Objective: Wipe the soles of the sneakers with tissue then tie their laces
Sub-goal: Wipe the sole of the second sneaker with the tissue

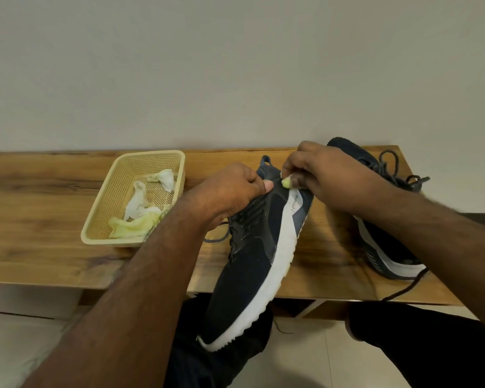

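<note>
2 hands grip 1 black, white-soled sneaker (252, 264): left (230, 191) clasps its collar, right (319, 175) pinches yellowed tissue (286, 182).

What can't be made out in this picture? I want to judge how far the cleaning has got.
Head view only:
- Underside of the held sneaker: turned away from the camera.
- Tissue wad: mostly covered by the right hand.
- Second sneaker: middle hidden behind the right forearm.
- Side lettering on the held sneaker: too small to read.

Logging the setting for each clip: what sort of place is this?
Probably a room in a home, though that is uncertain: a low wooden bench stands against a plain wall over a pale tiled floor, with a plastic basket on it.
</note>
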